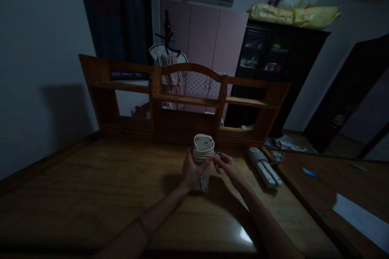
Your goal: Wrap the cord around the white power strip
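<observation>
A white power strip point(205, 180) stands out over the wooden desk in front of me, its white cord point(203, 154) wound in several loops around its upper part. My left hand point(193, 172) is wrapped around the strip and the loops from the left, the thumb lying across the front. At the right side of the loops, my right hand point(227, 166) is closed with its fingers pinched on the cord's free end; whether the plug is among those fingers is too dark to tell. A dark tie point(201, 184) shows low on the strip.
To the right lies a second white power strip point(265, 168) with its cord wrapped around it. A wooden shelf unit point(188, 99) rises along the desk's back edge. On the adjoining brown table point(322, 186) are a white paper point(361, 216) and a blue card point(310, 173).
</observation>
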`<move>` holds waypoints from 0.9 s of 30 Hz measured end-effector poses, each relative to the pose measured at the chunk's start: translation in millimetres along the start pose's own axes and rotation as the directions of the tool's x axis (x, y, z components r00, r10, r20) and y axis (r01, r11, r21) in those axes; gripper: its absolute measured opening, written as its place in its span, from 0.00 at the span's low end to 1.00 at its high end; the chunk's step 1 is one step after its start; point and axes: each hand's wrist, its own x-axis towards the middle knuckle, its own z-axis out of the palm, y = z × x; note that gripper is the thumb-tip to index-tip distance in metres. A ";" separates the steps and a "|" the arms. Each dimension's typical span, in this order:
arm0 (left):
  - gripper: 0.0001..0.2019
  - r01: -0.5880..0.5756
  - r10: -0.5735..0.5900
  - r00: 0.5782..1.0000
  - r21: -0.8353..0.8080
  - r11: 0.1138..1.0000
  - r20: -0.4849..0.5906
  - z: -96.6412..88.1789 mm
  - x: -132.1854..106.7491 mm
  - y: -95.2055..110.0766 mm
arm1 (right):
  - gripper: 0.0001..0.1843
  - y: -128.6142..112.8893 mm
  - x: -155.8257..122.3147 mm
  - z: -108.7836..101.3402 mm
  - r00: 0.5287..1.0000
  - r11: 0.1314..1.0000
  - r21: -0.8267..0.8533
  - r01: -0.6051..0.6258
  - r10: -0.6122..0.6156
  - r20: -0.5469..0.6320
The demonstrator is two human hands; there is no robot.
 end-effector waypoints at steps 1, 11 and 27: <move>0.27 -0.009 0.009 1.000 -0.005 1.000 0.011 -0.4 -0.8 1.2 | 0.22 -1.1 -0.3 -0.1 1.000 1.000 -0.001 0.003 -0.003 0.000; 0.26 0.010 -0.010 1.000 -0.008 1.000 -0.010 -1.8 -2.4 5.4 | 0.21 -1.7 0.8 2.1 1.000 1.000 -0.002 0.002 -0.002 0.020; 0.28 -0.035 0.035 0.999 0.021 0.999 -0.006 -1.3 -3.2 7.5 | 0.21 -15.7 1.9 -2.4 0.945 0.977 -0.167 0.132 -0.175 -0.277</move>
